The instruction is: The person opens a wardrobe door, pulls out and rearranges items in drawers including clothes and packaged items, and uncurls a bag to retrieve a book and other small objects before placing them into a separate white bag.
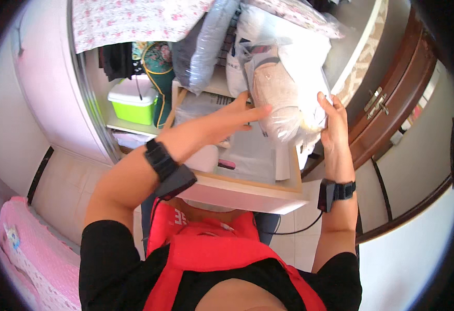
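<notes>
A clear plastic bag (278, 96) with a beige, rounded cloth item and something white inside hangs above the open drawer (242, 188). My right hand (334, 116) grips the bag's right side, thumb toward me. At the bag's lower left is my left hand (240, 115), its fingers apart; whether they touch the plastic is hard to tell. Beneath, the drawer holds clear plastic packages (247, 155) and a small pink-and-black item (226, 164). The bag covers part of the drawer's right side.
A lidded green-and-white box (132, 102) stands on the shelf at left, beside hanging clothes (117, 62). Bagged bedding (214, 44) leans above the drawer. A flowered cloth (133, 20) drapes at the top. To the right is a brown door (393, 98); a pink bed cover (35, 249) lies lower left.
</notes>
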The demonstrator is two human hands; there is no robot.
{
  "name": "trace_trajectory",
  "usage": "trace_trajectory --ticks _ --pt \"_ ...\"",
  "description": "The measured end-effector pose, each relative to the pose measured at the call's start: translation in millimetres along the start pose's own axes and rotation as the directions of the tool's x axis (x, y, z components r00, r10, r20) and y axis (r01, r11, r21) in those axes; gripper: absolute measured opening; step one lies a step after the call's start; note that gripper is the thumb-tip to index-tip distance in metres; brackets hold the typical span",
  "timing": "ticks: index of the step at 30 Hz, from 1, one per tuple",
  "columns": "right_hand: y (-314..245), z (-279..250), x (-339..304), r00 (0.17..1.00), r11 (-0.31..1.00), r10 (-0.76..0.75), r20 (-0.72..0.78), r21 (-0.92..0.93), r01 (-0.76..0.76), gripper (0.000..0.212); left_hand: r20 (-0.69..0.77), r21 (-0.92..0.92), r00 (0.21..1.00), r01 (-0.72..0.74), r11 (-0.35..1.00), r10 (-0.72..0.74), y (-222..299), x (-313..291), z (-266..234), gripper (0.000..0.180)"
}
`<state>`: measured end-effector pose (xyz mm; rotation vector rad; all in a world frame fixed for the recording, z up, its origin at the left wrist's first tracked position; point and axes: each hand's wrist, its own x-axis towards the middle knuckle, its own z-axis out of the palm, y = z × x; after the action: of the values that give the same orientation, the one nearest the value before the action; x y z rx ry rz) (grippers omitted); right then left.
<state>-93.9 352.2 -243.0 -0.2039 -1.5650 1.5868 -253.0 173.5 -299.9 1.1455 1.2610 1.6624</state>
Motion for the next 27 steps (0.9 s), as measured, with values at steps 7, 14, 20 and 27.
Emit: trace_trajectory --ticks 7,14,20,27 --pt "17 0 -26 0.935 0.905 0.044 0.352 -0.411 0.112 0.058 -0.363 -0.249 0.918 -0.26 0.933 0.159 12 -23 -25 0.066" --pt "31 -35 -96 0.892 0.841 0.009 0.451 -0.486 0.237 0.043 -0.515 -0.221 0.768 -0.548 0.807 0.381 19 -101 -65 0.065" --pt "57 -32 -111 0.913 0.862 0.06 0.403 -0.482 0.156 0.031 -0.654 0.136 0.575 -0.55 0.824 0.492 3 -134 -91 0.07" --pt "56 -18 -118 0.864 0.691 0.006 0.503 -0.627 0.36 0.031 -0.69 0.233 0.531 -0.48 0.846 0.491 -5 -136 -93 0.074"
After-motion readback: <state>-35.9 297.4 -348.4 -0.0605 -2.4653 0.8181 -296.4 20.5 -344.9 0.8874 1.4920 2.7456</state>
